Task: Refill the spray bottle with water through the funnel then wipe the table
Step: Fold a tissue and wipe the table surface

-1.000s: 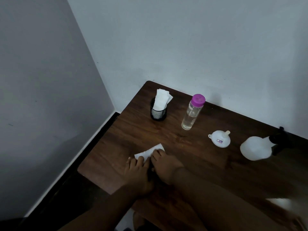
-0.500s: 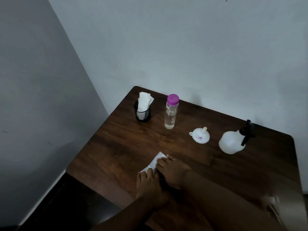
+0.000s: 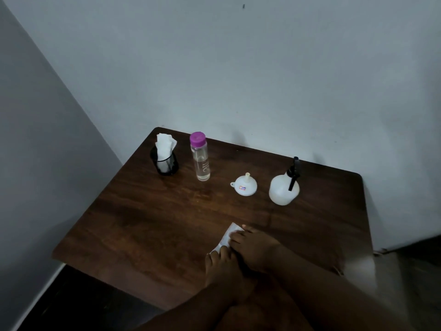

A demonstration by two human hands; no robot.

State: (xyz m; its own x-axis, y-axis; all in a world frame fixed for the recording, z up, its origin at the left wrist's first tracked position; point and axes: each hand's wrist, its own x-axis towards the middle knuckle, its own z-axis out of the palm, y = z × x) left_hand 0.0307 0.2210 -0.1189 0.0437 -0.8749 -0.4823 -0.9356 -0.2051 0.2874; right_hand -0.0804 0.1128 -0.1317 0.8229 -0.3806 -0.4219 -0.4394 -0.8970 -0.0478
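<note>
Left hand [image 3: 222, 266], right hand [image 3: 255, 244] atop tissue [image 3: 229, 232]

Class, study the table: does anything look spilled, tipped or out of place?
Only the funnel: it sits mouth-down, spout up, beside the spray bottle, not in it. No spill shows.

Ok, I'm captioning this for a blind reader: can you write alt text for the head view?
The left hand and right hand press a white tissue flat on a dark wooden table. Behind stand a mesh cup of tissues, a clear bottle with a purple cap, a white funnel set spout up and a white spray bottle.
</note>
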